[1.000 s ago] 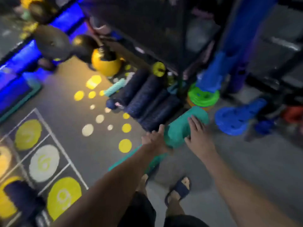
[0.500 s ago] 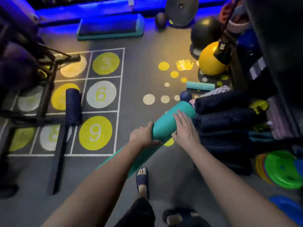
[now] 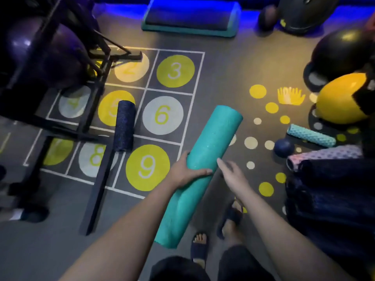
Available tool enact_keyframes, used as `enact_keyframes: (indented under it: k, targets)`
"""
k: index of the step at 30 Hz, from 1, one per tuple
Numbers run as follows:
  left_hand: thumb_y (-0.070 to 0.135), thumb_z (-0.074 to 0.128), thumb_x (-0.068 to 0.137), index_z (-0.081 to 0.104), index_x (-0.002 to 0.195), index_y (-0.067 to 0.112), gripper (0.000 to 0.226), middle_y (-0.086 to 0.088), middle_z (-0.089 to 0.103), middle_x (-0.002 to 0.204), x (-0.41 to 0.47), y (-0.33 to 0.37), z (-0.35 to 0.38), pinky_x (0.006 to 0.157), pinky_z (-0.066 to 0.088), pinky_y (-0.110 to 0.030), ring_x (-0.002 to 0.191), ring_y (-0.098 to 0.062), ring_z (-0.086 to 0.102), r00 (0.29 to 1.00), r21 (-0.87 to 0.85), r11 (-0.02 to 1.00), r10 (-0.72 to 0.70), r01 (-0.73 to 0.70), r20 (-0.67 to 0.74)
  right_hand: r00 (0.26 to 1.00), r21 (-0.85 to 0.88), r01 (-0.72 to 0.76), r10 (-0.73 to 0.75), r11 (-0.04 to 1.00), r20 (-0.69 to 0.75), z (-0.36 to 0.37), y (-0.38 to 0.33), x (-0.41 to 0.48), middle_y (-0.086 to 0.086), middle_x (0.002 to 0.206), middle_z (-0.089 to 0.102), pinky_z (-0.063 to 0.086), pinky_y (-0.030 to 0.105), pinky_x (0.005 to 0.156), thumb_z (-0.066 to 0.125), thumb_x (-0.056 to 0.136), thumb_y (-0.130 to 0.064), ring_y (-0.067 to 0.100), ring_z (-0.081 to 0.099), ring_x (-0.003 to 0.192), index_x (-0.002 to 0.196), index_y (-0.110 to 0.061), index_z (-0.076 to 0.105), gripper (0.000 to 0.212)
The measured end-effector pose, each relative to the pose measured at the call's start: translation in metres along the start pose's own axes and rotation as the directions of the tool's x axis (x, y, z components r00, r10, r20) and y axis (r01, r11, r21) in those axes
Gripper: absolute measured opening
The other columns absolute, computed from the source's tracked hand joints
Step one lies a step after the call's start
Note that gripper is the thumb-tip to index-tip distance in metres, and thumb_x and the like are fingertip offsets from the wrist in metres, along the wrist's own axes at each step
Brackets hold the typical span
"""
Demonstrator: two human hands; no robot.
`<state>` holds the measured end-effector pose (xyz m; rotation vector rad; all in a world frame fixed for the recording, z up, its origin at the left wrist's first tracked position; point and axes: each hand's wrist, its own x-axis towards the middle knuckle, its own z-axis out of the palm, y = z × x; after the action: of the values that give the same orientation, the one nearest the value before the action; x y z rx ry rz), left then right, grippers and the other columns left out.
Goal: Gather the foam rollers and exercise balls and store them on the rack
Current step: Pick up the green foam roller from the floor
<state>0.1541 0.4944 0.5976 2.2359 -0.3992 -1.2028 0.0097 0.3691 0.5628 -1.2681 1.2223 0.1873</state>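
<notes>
Withdrawn from the dark stack (image 3: 334, 189) since the earlier frame, the teal foam roller (image 3: 215, 136) now points toward the rack (image 3: 102, 63) at far left, which holds purple exercise balls (image 3: 24, 43). A dark roller (image 3: 124, 126) lies beside the rack's foot. The left hand (image 3: 186, 174) grips the teal roller mid-length, fingers curled round it. The right hand (image 3: 233, 176) has let go, fingers straight. Judged: storing is under way; the yellow ball (image 3: 343, 98) is still on the floor.

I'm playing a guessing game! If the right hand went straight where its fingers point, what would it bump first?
Probably the teal foam roller that the left hand grips. The right hand points at it from nearby, though depth is unclear.
</notes>
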Motion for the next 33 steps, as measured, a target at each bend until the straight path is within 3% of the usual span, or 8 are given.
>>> enact_keyframes:
  k: [3, 8, 12, 15, 20, 24, 29, 33]
  targets:
    - [0.044, 0.093, 0.068, 0.056, 0.127, 0.026, 0.072, 0.002, 0.076, 0.112, 0.047, 0.018, -0.016, 0.09, 0.06, -0.044, 0.098, -0.017, 0.075, 1.0, -0.341, 0.94, 0.004, 0.002, 0.015, 0.986, 0.166, -0.074, 0.047, 0.983, 0.162, 0.007, -0.03, 0.049, -0.011, 0.123, 0.071, 0.053, 0.049, 0.103, 0.06, 0.062, -0.091, 0.013, 0.068, 0.113, 0.124, -0.035, 0.065, 0.084]
    - [0.041, 0.061, 0.099, 0.048, 0.147, 0.026, 0.052, 0.003, 0.067, 0.135, 0.153, 0.099, -0.034, 0.095, 0.056, -0.032, 0.117, -0.016, 0.068, 0.984, -0.515, 0.855, 0.034, 0.061, 0.173, 0.956, 0.492, -0.155, 0.005, 0.857, 0.292, -0.005, -0.098, 0.127, 0.0, 0.122, 0.074, 0.047, 0.052, 0.109, 0.077, 0.074, -0.07, 0.024, 0.07, 0.114, 0.13, -0.026, 0.063, 0.072]
    - [0.057, 0.05, 0.099, 0.046, 0.148, 0.043, 0.051, 0.013, 0.061, 0.142, 0.245, 0.181, -0.017, 0.098, 0.05, -0.031, 0.123, -0.009, 0.062, 0.933, -0.326, 0.942, 0.05, 0.075, 0.357, 1.0, 0.713, -0.02, 0.01, 0.701, 0.018, -0.067, -0.146, 0.181, 0.017, 0.115, 0.074, 0.059, 0.05, 0.09, 0.082, 0.084, -0.039, 0.035, 0.073, 0.101, 0.124, -0.01, 0.067, 0.052]
    - [0.041, 0.051, 0.104, 0.055, 0.145, 0.034, 0.041, 0.013, 0.063, 0.139, 0.282, 0.246, 0.023, 0.1, 0.05, -0.025, 0.124, -0.007, 0.062, 0.892, -0.275, 0.961, 0.099, 0.03, 0.442, 0.98, 0.791, 0.075, 0.101, 0.607, -0.171, -0.125, -0.158, 0.211, 0.027, 0.112, 0.072, 0.056, 0.066, 0.087, 0.086, 0.079, -0.038, 0.05, 0.07, 0.101, 0.122, -0.006, 0.066, 0.057]
    - [0.016, 0.049, 0.106, 0.048, 0.15, 0.014, 0.043, -0.001, 0.059, 0.138, 0.32, 0.323, 0.115, 0.096, 0.044, -0.027, 0.123, -0.019, 0.057, 0.764, -0.105, 0.994, 0.086, -0.024, 0.64, 0.872, 0.85, 0.199, 0.307, 0.487, -0.38, -0.202, -0.141, 0.235, 0.022, 0.106, 0.075, 0.057, 0.064, 0.086, 0.087, 0.065, -0.037, 0.043, 0.072, 0.095, 0.111, -0.007, 0.071, 0.058]
    - [-0.015, 0.043, 0.1, 0.044, 0.148, 0.003, 0.051, -0.007, 0.058, 0.126, 0.333, 0.356, 0.189, 0.085, 0.054, -0.023, 0.101, -0.019, 0.058, 0.652, -0.001, 0.992, 0.082, -0.124, 0.754, 0.79, 0.88, 0.294, 0.423, 0.373, -0.443, -0.251, -0.09, 0.242, 0.014, 0.106, 0.077, 0.061, 0.056, 0.084, 0.085, 0.075, -0.031, 0.035, 0.074, 0.095, 0.116, -0.013, 0.068, 0.048]
    - [-0.02, 0.042, 0.098, 0.056, 0.135, -0.003, 0.043, -0.004, 0.068, 0.103, 0.35, 0.364, 0.271, 0.065, 0.053, -0.01, 0.068, 0.009, 0.067, 0.576, 0.189, 0.956, -0.025, -0.226, 0.817, 0.75, 0.92, 0.313, 0.533, 0.237, -0.393, -0.288, -0.027, 0.27, 0.012, 0.116, 0.074, 0.058, 0.061, 0.086, 0.087, 0.076, -0.042, 0.037, 0.073, 0.101, 0.129, -0.02, 0.063, 0.063]
    - [-0.02, 0.045, 0.095, 0.07, 0.108, 0.007, 0.039, 0.015, 0.072, 0.08, 0.393, 0.352, 0.346, 0.074, 0.05, -0.013, 0.069, 0.012, 0.066, 0.584, 0.251, 0.931, -0.052, -0.266, 0.81, 0.661, 0.906, 0.273, 0.621, 0.322, -0.42, -0.332, 0.037, 0.337, 0.004, 0.11, 0.076, 0.064, 0.044, 0.078, 0.086, 0.071, -0.053, 0.027, 0.075, 0.095, 0.125, -0.018, 0.065, 0.068]
